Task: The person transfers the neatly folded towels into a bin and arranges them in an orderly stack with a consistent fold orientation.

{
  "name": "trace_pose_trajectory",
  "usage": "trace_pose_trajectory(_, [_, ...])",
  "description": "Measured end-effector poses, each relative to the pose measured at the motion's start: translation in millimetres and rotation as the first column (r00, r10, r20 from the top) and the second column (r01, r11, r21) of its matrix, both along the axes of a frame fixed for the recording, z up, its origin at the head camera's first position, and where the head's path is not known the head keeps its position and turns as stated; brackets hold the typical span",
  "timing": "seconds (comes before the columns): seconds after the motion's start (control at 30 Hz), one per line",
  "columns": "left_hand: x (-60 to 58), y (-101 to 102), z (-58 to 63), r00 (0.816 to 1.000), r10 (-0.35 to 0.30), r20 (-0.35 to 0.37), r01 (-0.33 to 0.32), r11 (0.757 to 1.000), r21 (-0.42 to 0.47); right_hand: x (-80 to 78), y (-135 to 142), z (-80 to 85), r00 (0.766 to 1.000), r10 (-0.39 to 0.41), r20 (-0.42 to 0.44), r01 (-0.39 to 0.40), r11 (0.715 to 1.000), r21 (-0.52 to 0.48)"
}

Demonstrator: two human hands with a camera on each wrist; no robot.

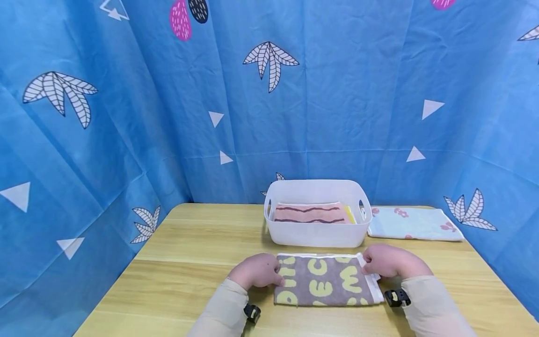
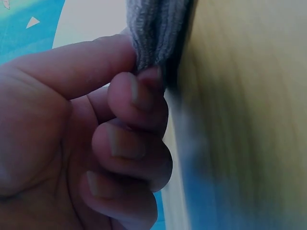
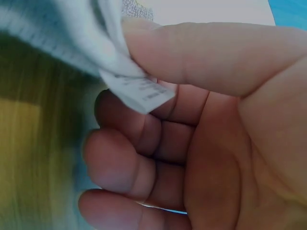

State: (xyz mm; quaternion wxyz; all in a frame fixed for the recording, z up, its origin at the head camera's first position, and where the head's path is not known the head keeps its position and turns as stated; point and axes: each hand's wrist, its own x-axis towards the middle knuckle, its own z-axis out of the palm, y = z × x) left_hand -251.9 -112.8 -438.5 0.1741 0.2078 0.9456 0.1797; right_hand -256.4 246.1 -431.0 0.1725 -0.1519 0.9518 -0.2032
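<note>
A folded grey-brown towel (image 1: pixel 320 281) with yellow letters and white borders is stretched between both hands, in front of the white basket. At its left edge my left hand (image 1: pixel 262 270) pinches the cloth; the left wrist view shows the thumb and index finger on the folded towel edge (image 2: pixel 156 33). My right hand (image 1: pixel 391 261) pinches the right edge near the far corner. In the right wrist view the thumb presses on the white border (image 3: pixel 91 38), and a small printed care label (image 3: pixel 144 93) sticks out below it.
Just beyond the towel stands a white plastic basket (image 1: pixel 316 235) holding a pink towel (image 1: pixel 309 213) with dark wavy stripes and something yellow (image 1: pixel 349 214). Right of it lies a folded white towel (image 1: pixel 414 223) with pink flowers. Blue patterned curtains (image 1: pixel 337 93) enclose the wooden table (image 1: pixel 181 267).
</note>
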Motion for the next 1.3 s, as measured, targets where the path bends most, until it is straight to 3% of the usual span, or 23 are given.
trace_pose_trajectory(0.27, [-2.0, -4.2, 2.8, 1.0, -0.008, 0.013, 0.008, 1.0, 0.003, -0.2, 2.9, 2.7, 0.998, 0.045, -0.033, -0.047, 0.997, -0.06])
trace_pose_trajectory(0.53, [-0.7, -6.9, 8.2, 0.999, -0.027, -0.03, 0.027, 0.999, 0.02, 3.8, 4.5, 9.4, 0.997, 0.059, -0.059, -0.063, 0.994, -0.085])
trace_pose_trajectory(1.03, [3.7, -19.9, 36.7, 0.989, -0.02, -0.148, 0.033, 0.996, 0.087, 13.4, 3.4, 36.3, 0.983, 0.068, -0.169, -0.086, 0.991, -0.1])
trace_pose_trajectory(1.3, [9.3, -26.9, 53.8, 0.989, 0.047, -0.14, -0.024, 0.986, 0.166, 23.4, -0.5, 53.2, 0.969, 0.073, -0.235, -0.096, 0.992, -0.086])
